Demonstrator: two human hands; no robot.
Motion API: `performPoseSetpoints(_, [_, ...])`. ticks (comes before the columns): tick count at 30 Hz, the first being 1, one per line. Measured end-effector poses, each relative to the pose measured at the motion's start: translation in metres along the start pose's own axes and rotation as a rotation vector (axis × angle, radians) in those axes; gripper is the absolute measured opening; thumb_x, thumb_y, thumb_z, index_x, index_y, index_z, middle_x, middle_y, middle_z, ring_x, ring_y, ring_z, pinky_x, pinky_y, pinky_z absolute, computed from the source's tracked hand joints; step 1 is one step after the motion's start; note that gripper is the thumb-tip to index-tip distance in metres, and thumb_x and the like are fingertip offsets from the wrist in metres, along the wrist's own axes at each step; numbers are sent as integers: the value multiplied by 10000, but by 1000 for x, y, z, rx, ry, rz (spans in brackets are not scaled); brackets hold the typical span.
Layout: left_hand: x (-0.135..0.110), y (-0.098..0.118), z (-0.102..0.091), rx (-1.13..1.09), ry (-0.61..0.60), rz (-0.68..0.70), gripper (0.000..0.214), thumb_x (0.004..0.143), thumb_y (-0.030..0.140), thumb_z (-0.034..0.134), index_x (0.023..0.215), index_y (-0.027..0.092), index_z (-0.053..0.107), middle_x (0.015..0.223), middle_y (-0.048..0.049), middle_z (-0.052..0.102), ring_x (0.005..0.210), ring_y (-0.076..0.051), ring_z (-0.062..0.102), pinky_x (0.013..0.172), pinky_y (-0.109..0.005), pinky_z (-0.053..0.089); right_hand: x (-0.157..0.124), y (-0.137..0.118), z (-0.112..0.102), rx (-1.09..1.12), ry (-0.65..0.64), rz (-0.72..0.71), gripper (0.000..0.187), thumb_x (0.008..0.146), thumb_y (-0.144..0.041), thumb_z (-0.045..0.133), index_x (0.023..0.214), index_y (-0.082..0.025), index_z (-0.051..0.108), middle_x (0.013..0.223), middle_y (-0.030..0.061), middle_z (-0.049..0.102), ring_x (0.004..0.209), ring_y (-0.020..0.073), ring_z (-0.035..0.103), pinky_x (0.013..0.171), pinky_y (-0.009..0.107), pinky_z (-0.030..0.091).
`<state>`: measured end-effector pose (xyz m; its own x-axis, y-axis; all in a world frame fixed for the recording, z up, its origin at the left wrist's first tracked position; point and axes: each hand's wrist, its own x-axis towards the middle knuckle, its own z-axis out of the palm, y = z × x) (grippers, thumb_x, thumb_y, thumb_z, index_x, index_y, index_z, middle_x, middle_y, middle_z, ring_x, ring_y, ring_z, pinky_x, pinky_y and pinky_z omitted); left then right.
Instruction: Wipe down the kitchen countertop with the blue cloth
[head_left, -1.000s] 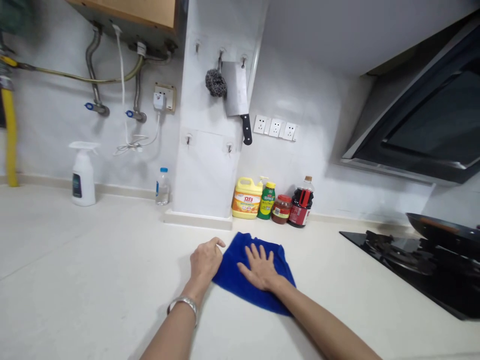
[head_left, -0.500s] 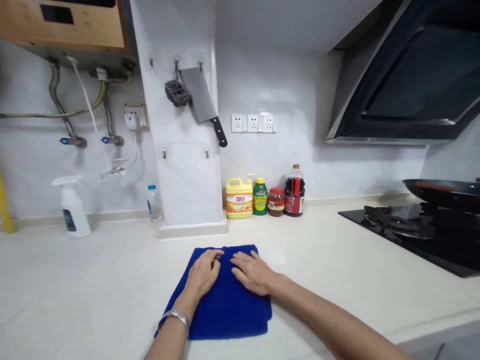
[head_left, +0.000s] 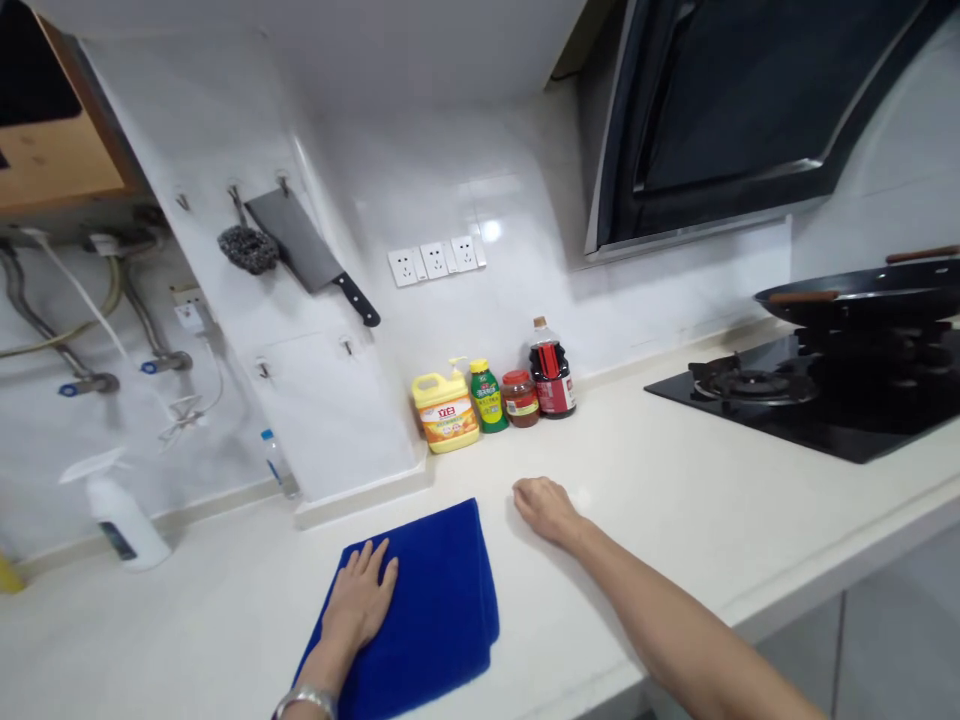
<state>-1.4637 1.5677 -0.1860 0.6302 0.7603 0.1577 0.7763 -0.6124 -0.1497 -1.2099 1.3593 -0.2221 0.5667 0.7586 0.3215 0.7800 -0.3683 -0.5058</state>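
A folded blue cloth (head_left: 431, 600) lies on the pale countertop. Flat on its left part rests my left hand (head_left: 358, 597), fingers spread and a silver bracelet at the wrist. My right hand (head_left: 546, 508) is to the right of the cloth, apart from it, at or just over the counter. Its fingers are curled in, and no object shows in them. Behind it, against the wall, stand a yellow detergent jug (head_left: 446, 415), a green bottle (head_left: 488, 398), a red-lidded jar (head_left: 520, 400) and a dark sauce bottle (head_left: 552, 375).
A white spray bottle (head_left: 126, 525) and a small water bottle (head_left: 277, 462) are at the left. A cleaver (head_left: 304, 240) and a steel scrubber (head_left: 248, 249) hang from wall hooks. On the right are a gas stove (head_left: 750, 390), a wok (head_left: 862, 297) and a range hood (head_left: 757, 120).
My right hand has left the cloth, moved to the right and curled its fingers. My left hand stays on the cloth, its fingers now spread. The view has turned right and tilted.
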Motion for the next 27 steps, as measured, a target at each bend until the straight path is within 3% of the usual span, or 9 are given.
performPoseSetpoints(2, [-11, 12, -7, 113, 11, 3, 598, 1018, 365, 322, 1573, 143, 338, 1633, -140, 271, 1516, -340, 238, 1249, -525, 212, 4, 11, -6, 3, 37, 72, 402, 1018, -252, 318, 1173, -169, 679, 1141, 131, 716, 1064, 233, 660, 855, 307, 449])
performPoseSetpoints(5, [-35, 50, -12, 206, 10, 115, 602, 1041, 414, 270, 1607, 213, 226, 1666, -78, 163, 1544, -319, 116, 1269, -548, 91, 10, 22, -6, 11, 54, 100, 385, 1008, -232, 343, 1179, -160, 680, 1148, 141, 711, 1070, 235, 651, 863, 307, 444])
performPoseSetpoints(7, [-56, 79, -12, 138, -93, 171, 593, 1049, 460, 211, 1612, 277, 175, 1672, -52, 107, 1547, -298, 65, 1263, -568, 104, 14, 25, -3, 16, 48, 75, 364, 998, -221, 375, 1176, -162, 687, 1161, 139, 706, 1101, 238, 634, 887, 310, 439])
performPoseSetpoints(9, [-79, 102, -11, 115, -156, 168, 633, 1040, 515, 227, 1616, 267, 147, 1672, -84, 37, 1542, -317, 7, 1257, -591, 86, 16, 28, 1, 19, 41, 43, 351, 986, -205, 399, 1186, -158, 685, 1183, 138, 696, 1146, 247, 608, 908, 315, 434])
performPoseSetpoints(14, [-117, 118, -16, -11, -239, 354, 698, 1000, 656, 222, 1615, 339, 133, 1672, -58, -59, 1530, -326, -106, 1238, -639, -1, 19, 32, 10, 4, 36, -5, 344, 961, -168, 418, 1196, -128, 665, 1226, 149, 665, 1176, 272, 560, 921, 333, 433])
performPoseSetpoints(17, [-104, 113, -18, -61, -233, 391, 690, 988, 690, 236, 1604, 383, 186, 1687, -45, -12, 1543, -324, -70, 1239, -646, 10, 17, 33, 16, -34, 33, -32, 317, 950, -174, 426, 1121, -119, 688, 1222, 161, 650, 1155, 294, 544, 922, 354, 432])
performPoseSetpoints(22, [-44, 93, -10, -82, -172, 359, 658, 992, 687, 258, 1585, 403, 251, 1692, -42, 100, 1558, -300, 16, 1255, -605, 39, 13, 35, 23, -121, 15, -84, 329, 955, -210, 431, 1121, -115, 698, 1247, 156, 628, 1153, 293, 532, 961, 363, 424])
performPoseSetpoints(27, [11, 39, -5, -116, -143, 275, 625, 995, 668, 278, 1564, 412, 310, 1682, -10, 177, 1559, -274, 90, 1262, -553, 86, 23, 55, 34, -64, 58, -135, 337, 944, -181, 427, 1152, -142, 690, 1214, 106, 651, 1132, 234, 553, 999, 321, 416])
